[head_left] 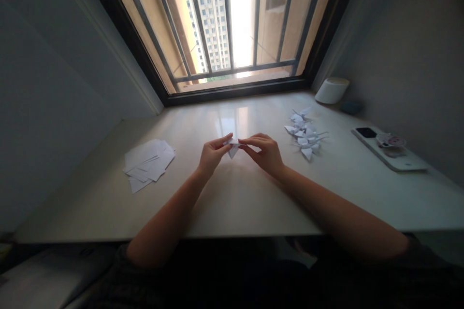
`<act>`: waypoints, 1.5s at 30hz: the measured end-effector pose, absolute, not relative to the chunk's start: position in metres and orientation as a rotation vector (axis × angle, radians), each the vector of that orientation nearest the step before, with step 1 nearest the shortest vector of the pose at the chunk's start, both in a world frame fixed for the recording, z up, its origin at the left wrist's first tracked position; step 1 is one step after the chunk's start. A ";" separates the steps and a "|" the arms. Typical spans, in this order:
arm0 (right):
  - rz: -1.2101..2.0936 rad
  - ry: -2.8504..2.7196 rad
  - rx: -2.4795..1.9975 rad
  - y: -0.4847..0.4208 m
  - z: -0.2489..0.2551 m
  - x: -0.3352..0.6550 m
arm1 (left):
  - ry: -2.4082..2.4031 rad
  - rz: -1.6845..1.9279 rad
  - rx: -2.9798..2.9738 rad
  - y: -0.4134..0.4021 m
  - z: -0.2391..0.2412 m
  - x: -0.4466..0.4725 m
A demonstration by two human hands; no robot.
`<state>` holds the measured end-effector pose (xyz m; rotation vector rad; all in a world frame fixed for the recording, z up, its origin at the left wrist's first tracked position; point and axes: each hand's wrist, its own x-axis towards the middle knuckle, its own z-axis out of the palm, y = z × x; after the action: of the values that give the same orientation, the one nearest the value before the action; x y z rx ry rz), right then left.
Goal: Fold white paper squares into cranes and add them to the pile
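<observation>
"Paper in both hands, then?"

"Yes. The left hand (pixel 211 155) and the right hand (pixel 265 152) each pinch one side of a small white folded piece (pixel 232 147), thumb against forefinger, so both are closed on it. It sits between the fingertips, just above the table (pixel 235 198), in the middle in front of the person."

"Why lifted rather than laid flat?"

"Probably so that both sides can be reached at once. The fingertips meet at its top and its point hangs down. The forearms cross the table's near edge and seem to rest there, which would steady so fine a grip."

"And around it?"

"A loose stack of flat sheets (pixel 148 164) lies well to the left, on the left arm's side. A heap of folded figures (pixel 304 135) lies near the right hand. Flat paper on one side, folded on the other, it seems, with the hands between them. Further right is a flat white slab (pixel 395 160) with small things on it. A paper roll (pixel 331 90) stands by the window (pixel 232 24), whose light falls on the tabletop."
</observation>
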<state>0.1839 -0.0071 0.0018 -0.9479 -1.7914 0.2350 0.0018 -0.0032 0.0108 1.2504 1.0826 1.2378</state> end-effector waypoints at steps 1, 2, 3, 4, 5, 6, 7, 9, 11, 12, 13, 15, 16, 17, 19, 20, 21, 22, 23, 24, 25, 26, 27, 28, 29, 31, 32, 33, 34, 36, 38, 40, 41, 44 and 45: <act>0.234 -1.789 -0.947 -0.007 0.002 0.184 | 1.075 1.244 1.234 -0.003 0.011 0.002; 0.235 -1.787 -0.947 -0.007 0.001 0.184 | 1.067 1.247 1.220 -0.003 0.011 0.002; 0.238 -1.785 -0.948 -0.007 0.001 0.184 | 1.061 1.251 1.209 -0.004 0.011 0.003; 0.242 -1.782 -0.949 -0.007 0.001 0.184 | 1.058 1.257 1.201 -0.004 0.011 0.003; 0.246 -1.778 -0.947 -0.007 0.000 0.183 | 1.057 1.265 1.195 -0.004 0.011 0.004; 0.248 -1.775 -0.942 -0.007 0.000 0.183 | 1.057 1.273 1.193 -0.004 0.011 0.005; 0.248 -1.773 -0.936 -0.007 0.000 0.183 | 1.058 1.281 1.193 -0.004 0.011 0.005; 0.245 -1.770 -0.924 -0.007 0.000 0.183 | 1.062 1.292 1.194 -0.005 0.011 0.006; 0.244 -1.774 -0.919 -0.007 0.000 0.182 | 1.062 1.295 1.192 -0.005 0.010 0.007; 0.244 -1.774 -0.921 -0.008 0.000 0.182 | 1.063 1.297 1.192 -0.005 0.010 0.007; 0.244 -1.774 -0.923 -0.008 0.000 0.182 | 1.064 1.299 1.194 -0.005 0.010 0.007; 0.239 -1.773 -0.927 -0.008 0.001 0.183 | 1.069 1.302 1.206 -0.005 0.010 0.007; 0.237 -1.772 -0.927 -0.008 0.001 0.183 | 1.072 1.301 1.213 -0.005 0.010 0.007; 0.235 -1.771 -0.925 -0.008 0.001 0.183 | 1.073 1.300 1.219 -0.005 0.010 0.007; 0.238 -1.772 -0.923 -0.008 0.001 0.183 | 1.073 1.297 1.230 -0.005 0.010 0.007; 0.241 -1.771 -0.924 -0.009 0.002 0.183 | 1.072 1.295 1.236 -0.004 0.010 0.006; 0.246 -1.770 -0.925 -0.009 0.002 0.183 | 1.069 1.291 1.243 -0.004 0.009 0.006; 0.251 -1.769 -0.926 -0.009 0.002 0.183 | 1.063 1.287 1.253 -0.004 0.009 0.007; 0.255 -1.771 -0.926 -0.009 0.002 0.183 | 1.055 1.284 1.269 -0.004 0.008 0.007; 0.258 -1.773 -0.924 -0.009 0.003 0.183 | 1.047 1.284 1.292 -0.003 0.007 0.007; 0.259 -1.775 -0.920 -0.009 0.003 0.183 | 1.043 1.286 1.326 -0.003 0.005 0.008; 0.259 -1.777 -0.915 -0.009 0.004 0.184 | 1.049 1.287 1.370 -0.003 0.004 0.008; 0.259 -1.778 -0.909 -0.009 0.004 0.184 | 1.066 1.288 1.418 -0.003 0.002 0.008; 0.261 -1.778 -0.899 -0.010 0.005 0.184 | 1.090 1.284 1.467 -0.002 0.001 0.008; 0.267 -1.779 -0.883 -0.010 0.005 0.184 | 1.113 1.272 1.505 -0.002 -0.001 0.008; 0.292 -1.781 -0.836 -0.011 0.006 0.184 | 1.129 1.249 1.516 -0.001 -0.003 0.008; 0.310 -1.777 -0.814 -0.011 0.006 0.184 | 1.116 1.247 1.487 -0.001 -0.003 0.008; 0.328 -1.764 -0.804 -0.011 0.006 0.184 | 1.094 1.250 1.443 -0.001 -0.003 0.007; 0.348 -1.737 -0.812 -0.010 0.006 0.184 | 1.070 1.255 1.394 -0.001 -0.002 0.007; 0.405 -1.653 -0.861 -0.009 0.005 0.184 | 1.026 1.276 1.316 0.000 0.001 0.007; 0.508 -1.566 -0.901 -0.006 0.003 0.184 | 0.990 1.295 1.286 0.000 0.003 0.008; 0.657 -1.520 -0.907 -0.002 0.000 0.183 | 0.965 1.327 1.297 0.000 0.005 0.008; 0.732 -1.498 -0.910 -0.001 -0.001 0.182 | 0.957 1.342 1.314 0.000 0.005 0.009; 0.919 -1.430 -0.926 0.001 -0.004 0.180 | 0.949 1.372 1.366 0.000 0.005 0.009; 0.970 -1.407 -0.923 0.002 -0.005 0.179 | 0.948 1.375 1.376 0.000 0.004 0.009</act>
<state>0.1786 0.0016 -0.0047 -0.9232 -1.4067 0.9703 0.0094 -0.0004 0.0042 1.3762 0.9482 1.3755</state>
